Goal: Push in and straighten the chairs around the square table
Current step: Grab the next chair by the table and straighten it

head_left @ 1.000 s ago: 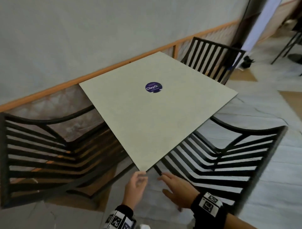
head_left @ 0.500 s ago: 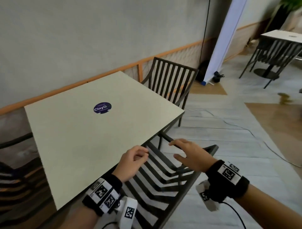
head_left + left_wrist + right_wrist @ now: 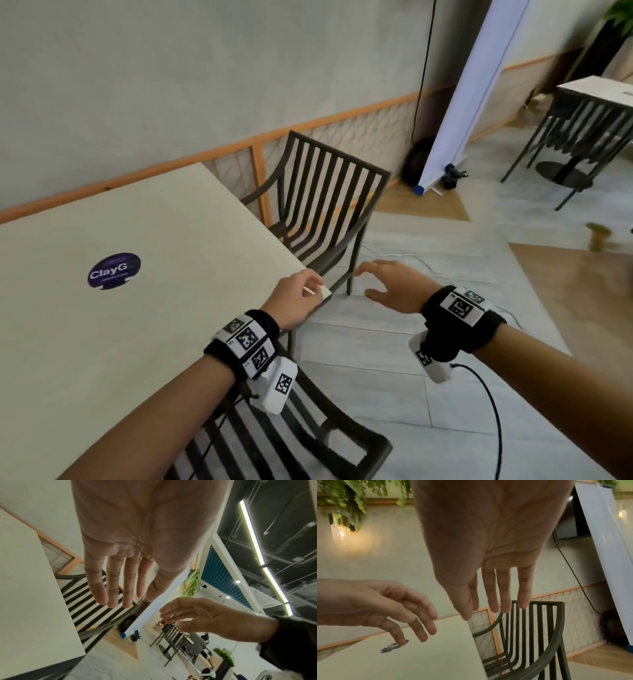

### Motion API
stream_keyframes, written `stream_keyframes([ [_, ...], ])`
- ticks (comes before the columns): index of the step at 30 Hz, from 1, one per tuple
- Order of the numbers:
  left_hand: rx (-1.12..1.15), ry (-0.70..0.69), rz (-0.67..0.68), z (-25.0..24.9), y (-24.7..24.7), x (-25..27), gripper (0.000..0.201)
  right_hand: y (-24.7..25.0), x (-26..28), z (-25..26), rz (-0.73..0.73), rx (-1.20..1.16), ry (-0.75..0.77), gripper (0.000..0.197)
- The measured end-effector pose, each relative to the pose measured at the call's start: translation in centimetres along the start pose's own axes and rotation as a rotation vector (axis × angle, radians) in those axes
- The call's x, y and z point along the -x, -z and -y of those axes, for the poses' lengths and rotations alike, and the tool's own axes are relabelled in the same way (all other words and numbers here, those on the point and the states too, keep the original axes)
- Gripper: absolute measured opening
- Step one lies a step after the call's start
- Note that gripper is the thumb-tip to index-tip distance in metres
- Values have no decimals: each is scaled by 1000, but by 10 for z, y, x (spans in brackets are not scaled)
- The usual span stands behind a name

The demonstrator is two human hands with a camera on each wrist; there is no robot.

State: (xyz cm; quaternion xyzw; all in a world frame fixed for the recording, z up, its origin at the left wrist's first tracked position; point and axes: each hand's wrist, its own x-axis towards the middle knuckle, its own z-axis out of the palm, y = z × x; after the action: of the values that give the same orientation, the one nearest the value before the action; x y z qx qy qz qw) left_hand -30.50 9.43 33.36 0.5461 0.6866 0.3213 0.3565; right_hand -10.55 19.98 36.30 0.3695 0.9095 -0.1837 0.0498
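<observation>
The square table (image 3: 164, 335) has a beige top with a round purple sticker (image 3: 114, 270). A dark slatted chair (image 3: 325, 205) stands at its far right side, seat partly under the top and set at an angle to the edge. A second slatted chair (image 3: 291, 428) is tucked in below my left forearm. My left hand (image 3: 298, 298) hovers over the table's right corner, fingers loose, holding nothing. My right hand (image 3: 387, 284) floats just beyond that corner, fingers spread, empty, short of the far chair (image 3: 530, 635). The left wrist view shows straight left fingers (image 3: 116, 588).
A white roll-up banner (image 3: 479, 85) leans at the wall behind the far chair, with a black bag (image 3: 418, 161) at its foot. A thin cable (image 3: 394, 255) lies on the tiled floor. Another table with chairs (image 3: 589, 113) stands at the back right.
My view has swung right along the table. Both hands moved from above the near chair's slats to the table's right corner, closer to the far chair. They held nothing throughout.
</observation>
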Motion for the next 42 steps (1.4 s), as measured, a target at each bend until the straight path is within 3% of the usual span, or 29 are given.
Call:
stream_keyframes([
  [6,-84,187,9,9,-29,-118,24,23,-99,-85,49,41,63,36],
  [14,-147,457,0,47,-84,-251,30,8,-251,-196,184,146,166,36],
  [18,-159,601,8,71,-115,-322,14,-12,-325,-248,220,172,178,35],
  [19,-159,639,28,77,-122,-338,16,-19,-341,-261,212,182,184,35],
  [22,-144,705,58,98,-140,-380,55,-37,-383,-292,196,284,227,35],
  [24,-149,713,62,114,-151,-402,69,-47,-406,-309,196,401,245,39],
  [29,-272,737,-1,152,-175,-435,72,-71,-446,-341,184,591,301,52],
  [35,-310,745,-69,176,-187,-447,65,-84,-471,-349,150,701,457,50],
  [42,-289,746,-82,188,-183,-418,65,-101,-446,-333,151,696,426,39],
])
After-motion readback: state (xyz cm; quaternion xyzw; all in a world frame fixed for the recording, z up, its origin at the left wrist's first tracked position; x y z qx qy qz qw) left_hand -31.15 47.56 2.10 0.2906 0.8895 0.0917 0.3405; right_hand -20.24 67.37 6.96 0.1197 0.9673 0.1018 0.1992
